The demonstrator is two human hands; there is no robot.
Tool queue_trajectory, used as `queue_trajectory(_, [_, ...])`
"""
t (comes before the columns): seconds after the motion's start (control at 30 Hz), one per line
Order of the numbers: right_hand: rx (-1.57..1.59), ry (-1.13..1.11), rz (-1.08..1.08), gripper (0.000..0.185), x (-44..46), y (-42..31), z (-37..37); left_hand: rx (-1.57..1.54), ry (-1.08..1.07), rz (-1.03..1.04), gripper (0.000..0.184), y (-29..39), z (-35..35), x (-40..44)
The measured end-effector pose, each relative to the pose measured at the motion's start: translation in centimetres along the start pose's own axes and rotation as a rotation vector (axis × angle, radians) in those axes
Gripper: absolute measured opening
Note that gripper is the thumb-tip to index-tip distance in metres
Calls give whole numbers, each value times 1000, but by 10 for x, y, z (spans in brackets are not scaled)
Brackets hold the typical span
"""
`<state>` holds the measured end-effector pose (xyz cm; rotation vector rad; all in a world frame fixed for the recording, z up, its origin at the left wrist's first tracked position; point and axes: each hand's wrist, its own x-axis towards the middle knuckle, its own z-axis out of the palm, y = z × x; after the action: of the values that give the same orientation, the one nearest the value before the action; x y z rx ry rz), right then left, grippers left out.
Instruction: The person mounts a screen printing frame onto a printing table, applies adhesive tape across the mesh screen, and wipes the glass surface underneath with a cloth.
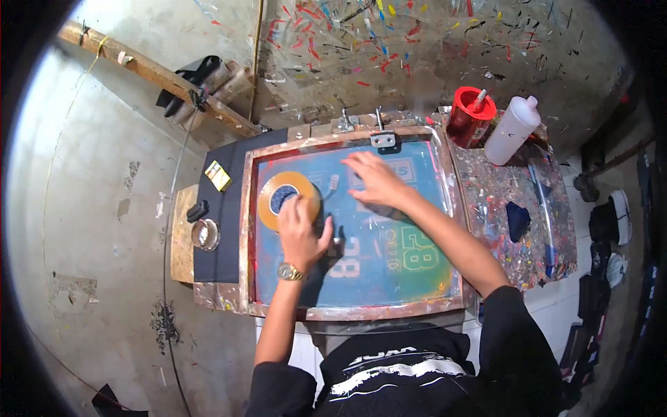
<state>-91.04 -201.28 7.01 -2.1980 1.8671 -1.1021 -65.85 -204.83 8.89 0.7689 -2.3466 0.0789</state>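
Observation:
A framed printing screen (246,229) with a blue mesh lies on the bench before me; a large "28" and other lettering show in the mesh. At its upper left is a wide roll of amber tape (269,182). My left hand (300,233) has its fingers bent over the roll's near right wall, fingertips at the core hole and thumb beside the outer edge. My right hand (379,182) is over the upper middle of the mesh, fingers spread and holding nothing; whether it touches the mesh I cannot tell.
A hinge clamp (383,140) holds the frame's far edge. On the right, a red tub (467,128) and a white bottle (513,132) stand on a paint-spattered board (486,208) with a dark cloth (517,221). Left are a yellow box (217,176) and a small round dish (206,235).

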Motion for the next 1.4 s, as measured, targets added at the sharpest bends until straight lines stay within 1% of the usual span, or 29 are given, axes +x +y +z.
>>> queue_trajectory(0.03, [9,16,0,57,13,0,25,52,-64,-21,64,-12,-7,-3])
queue_trajectory(0.07, [-54,81,-58,54,24,0,51,104,-128,-46,68,-23,-12,-5])
queue_trajectory(0.1, [-82,115,-86,52,31,1,61,135,-236,-44,64,-35,-12,-9])
queue_trajectory(0.13, [-111,150,-112,51,38,2,71,142,-242,-39,64,-49,-10,-11])
queue_trajectory(0.2, [298,-322,53,35,50,3,67,89,-503,-13,60,-66,-9,-5])
queue_trajectory(0.23, [301,-102,21,21,42,0,65,70,-421,62,57,-73,-10,-4])
queue_trajectory(0.27, [296,-99,28,21,37,-8,53,63,-422,70,57,-71,-20,1])
queue_trajectory(0.33, [660,-238,183,21,28,-22,19,-123,-517,73,61,-57,-47,22])
queue_trajectory(0.37, [800,-252,249,22,21,-30,1,-200,-541,57,64,-39,-69,35])
queue_trajectory(0.4, [797,-248,263,22,11,-38,-17,-213,-607,58,69,-31,-88,43])
queue_trajectory(0.47, [958,-313,366,23,-14,-48,-60,-473,-729,-27,67,-1,-129,67])
queue_trajectory(0.53, [1051,-213,504,21,-56,-70,-106,-504,-945,-82,65,10,-155,84])
queue_trajectory(0.57, [999,-131,523,19,-80,-78,-130,-526,-1005,-83,63,16,-163,88])
queue_trajectory(0.6, [951,-45,543,17,-108,-85,-150,-526,-1002,-89,63,24,-168,89])
queue_trajectory(0.63, [870,-3,516,12,-137,-88,-165,-482,-1105,-97,63,33,-169,90])
queue_trajectory(0.67, [861,53,649,11,-165,-87,-177,-435,-1210,-103,63,42,-172,90])
queue_trajectory(0.7, [849,113,783,11,-196,-83,-187,-435,-1247,-90,67,50,-179,90])
queue_trajectory(0.73, [842,242,830,11,-231,-74,-193,-433,-1249,-88,67,64,-186,88])
queue_trajectory(0.77, [849,353,808,11,-246,-85,-205,-301,-1163,13,66,81,-193,84])
queue_trajectory(0.8, [831,335,751,10,-265,-92,-216,-173,-1075,111,66,93,-202,80])
queue_trajectory(0.83, [810,322,697,11,-277,-100,-228,-175,-1081,115,66,100,-214,78])
queue_trajectory(0.9, [553,354,406,8,-268,-133,-264,-216,-684,292,63,114,-238,81])
queue_trajectory(0.93, [493,468,275,10,-278,-140,-274,-233,-593,351,52,123,-254,86])
queue_trajectory(0.97, [501,546,171,12,-285,-148,-288,-186,-548,423,46,133,-274,89])
queue_trajectory(1.03, [606,547,32,13,-296,-157,-315,-146,-444,536,39,144,-310,77])
queue_trajectory(1.07, [599,404,-83,16,-302,-156,-335,-149,-388,574,38,144,-322,71])
queue_trajectory(1.1, [600,258,-197,20,-305,-155,-355,-157,-391,576,38,142,-326,73])
queue_trajectory(1.23, [536,240,-154,27,-306,-164,-361,-176,-268,786,32,137,-339,76])
queue_trajectory(1.4, [584,261,-203,24,-295,-154,-353,-224,-362,798,29,128,-341,86])
